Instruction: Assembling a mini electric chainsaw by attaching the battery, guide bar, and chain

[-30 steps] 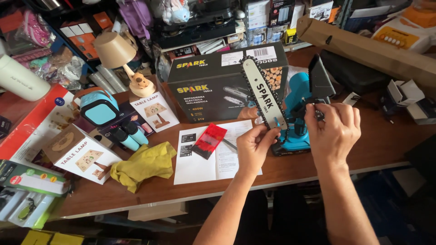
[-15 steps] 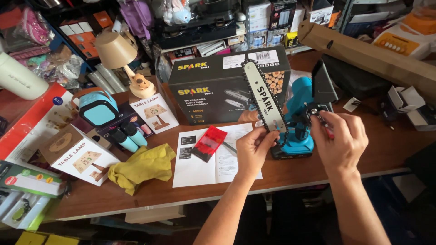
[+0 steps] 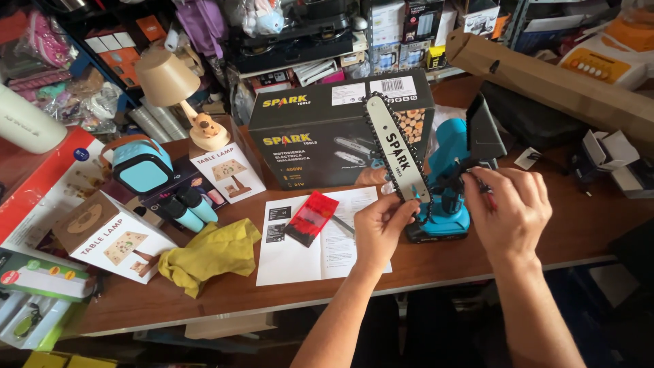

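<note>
Two hands meet at the small blue chainsaw (image 3: pixel 446 187), which stands near the front edge of the wooden table (image 3: pixel 572 235), just in front of its dark printed box (image 3: pixel 320 146). We hold the lower end of the guide bar (image 3: pixel 395 153) with our left hand (image 3: pixel 381 228), fingers pinched around bar and chain where they join the saw body. The bar's long axis runs up and away from that hand, leaning to the left, so its rounded tip sits against the face of the box while its base stays at our fingertips. Our right hand (image 3: pixel 509 208) is on the other side of the saw body, curled closed around a small red-handled tool (image 3: pixel 487 197), apparently pressed to the side of the body; we cannot tell exactly what the tool's tip touches. Both hands are equally near the saw, the left on the bar, the right at the housing. To the left of the left hand lies a white instruction sheet (image 3: pixel 300 252) with a red packet (image 3: pixel 311 217) on it, and further left a yellow cloth (image 3: pixel 208 255). A small table lamp (image 3: pixel 180 95) stands well apart, towards the back left.
</note>
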